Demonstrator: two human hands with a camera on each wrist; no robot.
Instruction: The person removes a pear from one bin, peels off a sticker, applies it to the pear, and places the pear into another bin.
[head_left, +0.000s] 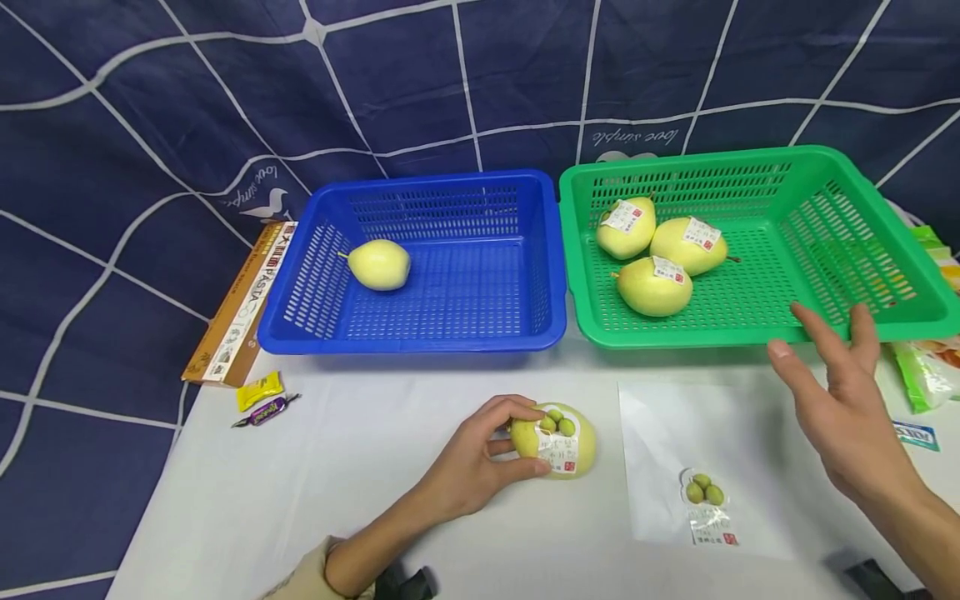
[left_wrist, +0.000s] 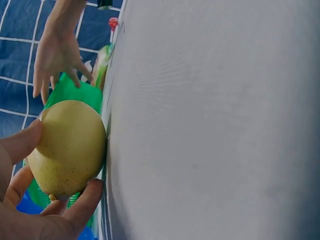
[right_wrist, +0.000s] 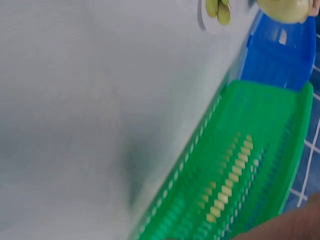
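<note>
My left hand (head_left: pixel 483 458) grips a yellow-green pear (head_left: pixel 587 442) low over the white table, thumb and fingers on either side of it. A sticker (head_left: pixel 558 451) printed with green fruit lies on the pear's upper face. In the left wrist view the pear's stem end points toward the fingers. My right hand (head_left: pixel 847 400) holds nothing; its fingers are spread near the front rim of the green basket (head_left: pixel 757 337). Below and left of that hand lies a white sheet (head_left: pixel 652 433) bearing another such sticker (head_left: pixel 705 508).
Three stickered pears (head_left: pixel 652 287) sit at the left in the green basket. A plain pear (head_left: pixel 380 265) is in the blue basket (head_left: pixel 412 343) beside it. A pasta box (head_left: pixel 243 304), yellow packet (head_left: pixel 259 391) and purple candy (head_left: pixel 267 410) lie left; bright packages (head_left: pixel 930 375) are right.
</note>
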